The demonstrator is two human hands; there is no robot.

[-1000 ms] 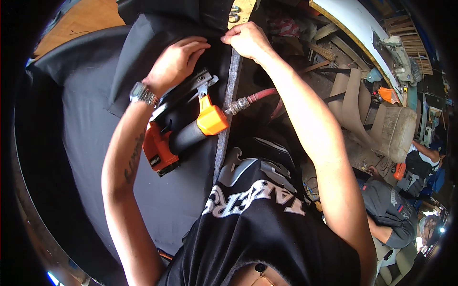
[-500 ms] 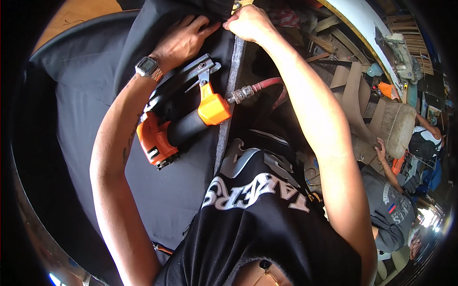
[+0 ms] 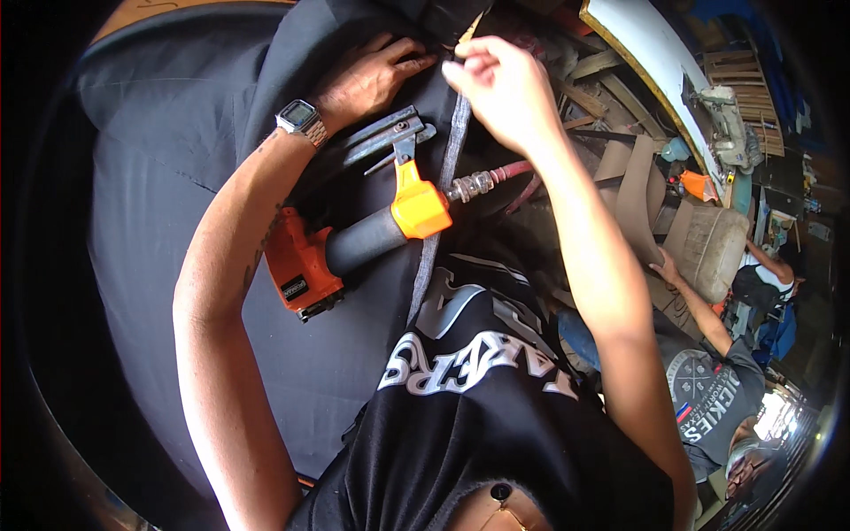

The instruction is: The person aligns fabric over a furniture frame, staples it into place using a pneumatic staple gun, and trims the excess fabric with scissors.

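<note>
Left hand, fingers extended, lies on smooth black fabric, cropped above; right hand is curled, any grip indiscernible.

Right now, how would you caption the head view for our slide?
Left hand on black fabric, right hand near the fabric's edge, and an orange air tool lying on top.

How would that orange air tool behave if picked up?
The orange air tool looks rigid and probably fairly heavy, given its metal rail. The attached red hose may tug. Its bulky, angular shape suggests little rolling.
</note>
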